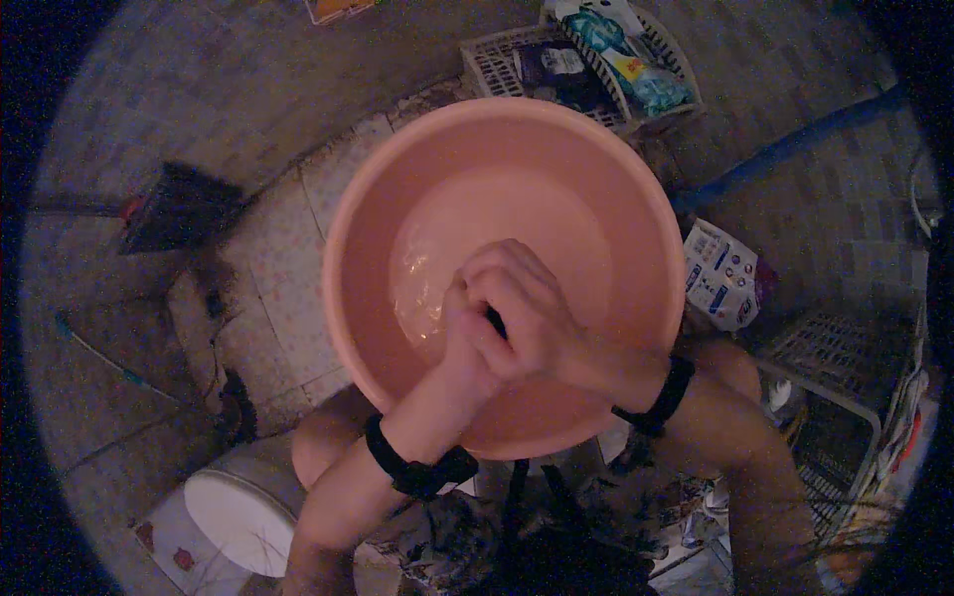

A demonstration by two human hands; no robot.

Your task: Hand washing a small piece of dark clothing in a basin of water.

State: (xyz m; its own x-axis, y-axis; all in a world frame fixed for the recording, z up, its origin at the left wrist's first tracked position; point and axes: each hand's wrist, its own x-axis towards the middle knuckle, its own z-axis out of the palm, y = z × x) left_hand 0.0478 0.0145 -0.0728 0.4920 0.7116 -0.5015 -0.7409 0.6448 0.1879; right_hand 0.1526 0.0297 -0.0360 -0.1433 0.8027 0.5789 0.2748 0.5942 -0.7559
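Observation:
A large round pink basin (363, 189) stands in front of me, with a little water glinting at the bottom of its left side. Over the middle of it, my left hand (469, 338) and my right hand (532, 313) are pressed together, fingers closed around each other. A small dark spot shows in the gap between them; whether it is a thing or only shadow I cannot make out. Both wrists wear black bands, the left one (412, 462) and the right one (661, 402). My fingers' inner sides are hidden.
Behind the basin, a plastic basket (497, 62) holds several packages. A printed white package (720, 273) stands right of the basin, near a blue pipe (785, 149) and a grey crate (825, 363). At left are a dark dustpan-like thing (179, 214) and a white lidded bucket (238, 521).

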